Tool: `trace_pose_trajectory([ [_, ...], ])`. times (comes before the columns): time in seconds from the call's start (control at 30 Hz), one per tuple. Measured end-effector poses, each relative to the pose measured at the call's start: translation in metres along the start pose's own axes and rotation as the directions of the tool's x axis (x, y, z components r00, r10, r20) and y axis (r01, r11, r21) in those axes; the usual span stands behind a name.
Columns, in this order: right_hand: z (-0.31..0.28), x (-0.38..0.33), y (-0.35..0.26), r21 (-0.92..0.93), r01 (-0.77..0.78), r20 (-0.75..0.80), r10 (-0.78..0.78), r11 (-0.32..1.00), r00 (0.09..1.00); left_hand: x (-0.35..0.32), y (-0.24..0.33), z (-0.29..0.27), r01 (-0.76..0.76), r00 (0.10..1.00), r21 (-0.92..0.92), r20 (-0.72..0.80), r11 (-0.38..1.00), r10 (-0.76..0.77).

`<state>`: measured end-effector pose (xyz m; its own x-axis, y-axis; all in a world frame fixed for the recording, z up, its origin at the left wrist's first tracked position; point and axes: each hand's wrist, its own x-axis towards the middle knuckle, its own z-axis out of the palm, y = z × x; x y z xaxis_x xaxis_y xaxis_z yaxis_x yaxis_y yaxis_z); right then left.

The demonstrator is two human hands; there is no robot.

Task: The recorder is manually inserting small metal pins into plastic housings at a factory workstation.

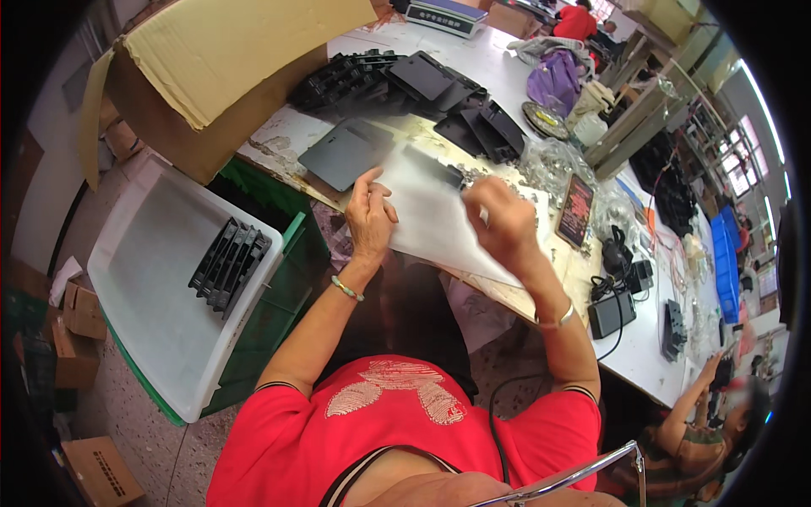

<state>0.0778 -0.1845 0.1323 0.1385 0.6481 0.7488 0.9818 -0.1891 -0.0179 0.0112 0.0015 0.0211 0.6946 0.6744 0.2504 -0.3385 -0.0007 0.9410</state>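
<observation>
A thin whitish sheet or bag [435, 221], blurred, lies at a slant over the table's near edge. My left hand [370, 218] has its fingers curled at the left edge of this sheet and seems to hold it. Above the sheet's right side is my right hand [507, 221], its fingers closed and smeared by motion; what they hold is hidden. A dark strip, too blurred to name, shows at the sheet's far edge between the hands. Just beyond my left hand rests a flat black plastic panel [346, 152] with rounded corners.
Black plastic parts [422, 76] are piled at the back. At left stand an open cardboard box [228, 59] and a white tray [160, 279] holding several black frames. A dark, phone-like device [576, 209] and a black power adapter [612, 314] lie right. A person [693, 439] sits lower right.
</observation>
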Motion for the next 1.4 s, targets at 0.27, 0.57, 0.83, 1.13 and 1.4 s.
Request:
trace_pose_trajectory([
  [0.27,0.022,-0.047,-0.031,-0.068,0.098,0.328,-0.071,0.993,0.942,-0.005,0.011,-0.004,-0.022,1.000,0.082,-0.011,0.996,0.023],
  [0.57,0.020,-0.055,-0.024,0.089,-0.057,0.386,0.018,0.994,0.922,0.007,-0.005,-0.004,-0.159,0.987,0.565,0.093,0.810,0.129],
  [0.83,0.047,0.003,-0.006,0.608,-0.704,0.529,0.475,0.366,0.703,0.008,-0.002,-0.002,-0.171,0.985,0.584,0.094,0.793,0.143],
  [1.13,0.133,0.063,0.016,0.855,-0.396,0.515,0.464,-0.335,0.721,0.011,0.002,0.001,-0.087,0.996,0.582,0.061,0.809,0.063],
  [1.4,0.151,0.058,0.007,0.864,-0.503,0.459,0.425,-0.010,0.780,0.015,0.003,-0.001,-0.061,0.998,0.603,0.047,0.796,0.042],
])
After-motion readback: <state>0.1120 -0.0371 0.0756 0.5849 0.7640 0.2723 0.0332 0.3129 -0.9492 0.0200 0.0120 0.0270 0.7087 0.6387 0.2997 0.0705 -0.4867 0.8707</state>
